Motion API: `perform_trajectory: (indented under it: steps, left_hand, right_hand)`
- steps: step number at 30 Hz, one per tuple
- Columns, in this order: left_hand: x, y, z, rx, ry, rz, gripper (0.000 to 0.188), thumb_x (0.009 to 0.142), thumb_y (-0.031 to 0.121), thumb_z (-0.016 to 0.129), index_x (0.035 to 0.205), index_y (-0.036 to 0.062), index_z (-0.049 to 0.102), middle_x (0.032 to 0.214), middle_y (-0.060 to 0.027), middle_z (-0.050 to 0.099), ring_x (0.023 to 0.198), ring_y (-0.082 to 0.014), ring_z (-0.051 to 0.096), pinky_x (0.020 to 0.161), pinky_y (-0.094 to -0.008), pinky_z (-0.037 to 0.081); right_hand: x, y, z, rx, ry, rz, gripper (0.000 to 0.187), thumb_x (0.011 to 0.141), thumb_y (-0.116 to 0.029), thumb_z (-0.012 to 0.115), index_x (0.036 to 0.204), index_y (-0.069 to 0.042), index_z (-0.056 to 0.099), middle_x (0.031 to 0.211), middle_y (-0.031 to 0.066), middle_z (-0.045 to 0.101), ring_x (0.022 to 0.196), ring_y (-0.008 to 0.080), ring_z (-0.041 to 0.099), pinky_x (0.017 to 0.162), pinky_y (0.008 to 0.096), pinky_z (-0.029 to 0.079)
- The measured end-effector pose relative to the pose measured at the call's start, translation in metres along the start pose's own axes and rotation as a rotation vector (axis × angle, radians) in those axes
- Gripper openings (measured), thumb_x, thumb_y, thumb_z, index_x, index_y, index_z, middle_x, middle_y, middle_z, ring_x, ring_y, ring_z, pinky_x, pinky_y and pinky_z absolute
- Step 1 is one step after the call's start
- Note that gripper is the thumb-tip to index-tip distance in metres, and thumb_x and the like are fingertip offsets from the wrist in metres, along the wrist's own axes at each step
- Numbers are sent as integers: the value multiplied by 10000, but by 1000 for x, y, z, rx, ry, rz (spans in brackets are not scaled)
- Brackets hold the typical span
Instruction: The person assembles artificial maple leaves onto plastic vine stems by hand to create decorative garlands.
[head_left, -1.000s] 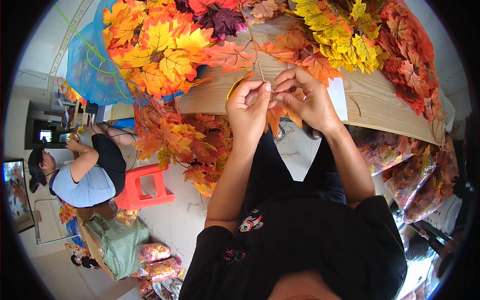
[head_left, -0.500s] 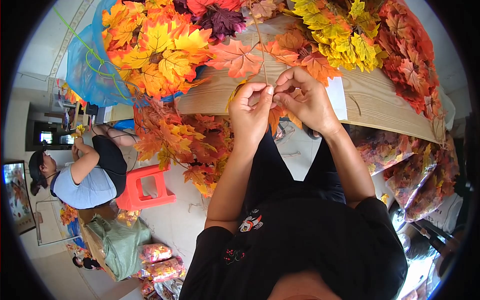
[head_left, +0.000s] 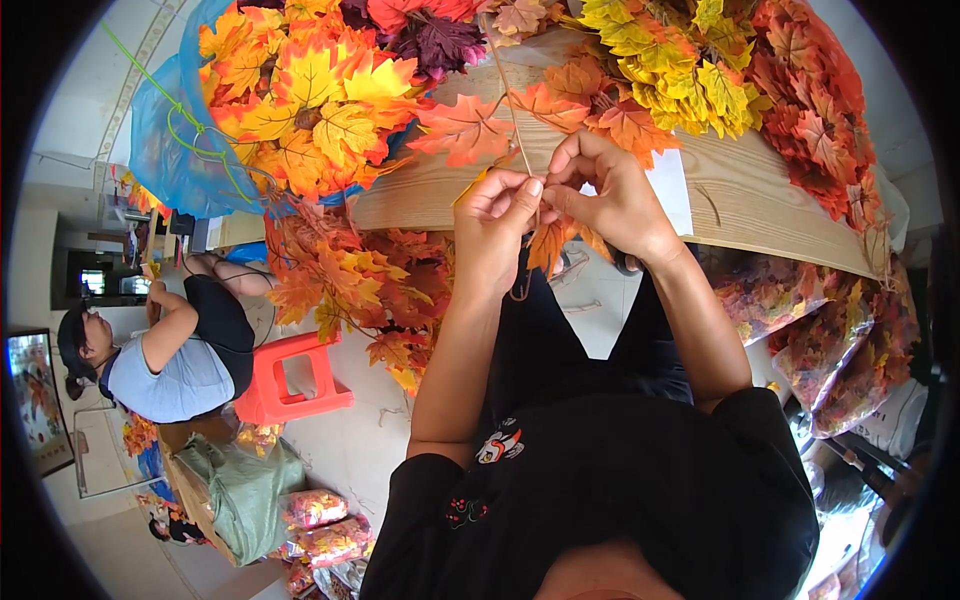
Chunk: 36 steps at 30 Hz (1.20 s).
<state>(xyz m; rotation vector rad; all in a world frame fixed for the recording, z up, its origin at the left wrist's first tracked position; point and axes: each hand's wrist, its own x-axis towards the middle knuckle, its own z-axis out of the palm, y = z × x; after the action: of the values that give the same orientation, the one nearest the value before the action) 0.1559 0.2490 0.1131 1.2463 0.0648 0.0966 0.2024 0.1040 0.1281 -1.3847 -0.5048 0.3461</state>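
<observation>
Ahead of me a thin brown stem of an artificial maple leaf garland (head_left: 512, 110) runs down into my hands, with orange leaves branching off it. My left hand (head_left: 497, 225) is closed, thumb and forefinger pinching the stem. My right hand (head_left: 615, 205) is closed too, its thumb and forefinger meeting at the stem beside the left thumb; the exact bit between those fingertips is too small to see. Below the fingers hang an orange leaf (head_left: 550, 246) and a loop of the stem, over my lap.
A wooden table (head_left: 780, 215) carries yellow leaves (head_left: 690, 85), red leaves (head_left: 815, 120) and a blue bag (head_left: 160, 150) beside orange-yellow leaves (head_left: 300, 100). Leaf strands (head_left: 370, 290) hang off its edge. Filled clear bags (head_left: 850, 350) lie right. Left are a red stool (head_left: 295, 380) and a seated person (head_left: 170, 350).
The garland's stem has tilted, its top shifting left. My left hand has moved slightly left and down. More of the orange leaf and the stem loop shows beneath my fingers.
</observation>
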Motion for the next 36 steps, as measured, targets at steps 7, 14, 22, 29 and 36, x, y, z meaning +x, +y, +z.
perform_trajectory:
  steps: [7,14,22,29,36]
  left_hand:
    - [-11,-4,0,56,14,-8,246,899,198,514,1024,-13,536,908,-64,599,798,-121,585,730,-237,471]
    - [-17,-16,-4,230,-125,28,162,872,26,503,1014,-47,531,912,-95,615,780,-123,596,692,-234,482]
    - [-15,-16,-8,-53,-43,-53,198,876,92,527,1024,-40,527,906,-159,625,710,-180,622,652,-266,505]
    - [-10,-19,-11,-189,99,-64,194,846,31,545,1038,2,530,988,-85,575,902,-176,584,683,-284,513]
    - [-4,-20,-4,-189,79,-34,189,860,51,531,1044,8,535,939,-99,599,775,-133,582,658,-248,492]
  right_hand:
    - [26,-22,-9,-398,171,-275,112,730,12,580,811,21,505,707,85,605,669,131,610,621,262,479]
    - [44,-27,-15,-566,139,-332,129,727,21,576,842,17,518,725,64,585,689,104,596,631,245,478]
    - [62,-33,-84,-803,380,-335,232,872,-216,551,895,10,596,718,52,633,693,73,578,612,230,461]
    - [56,-32,-204,-713,781,-290,213,792,-201,578,914,-41,648,740,83,656,664,154,616,629,287,473]
    - [-47,-48,-336,-1142,1277,-130,210,748,-246,597,891,-118,680,778,83,661,726,200,637,672,309,488]
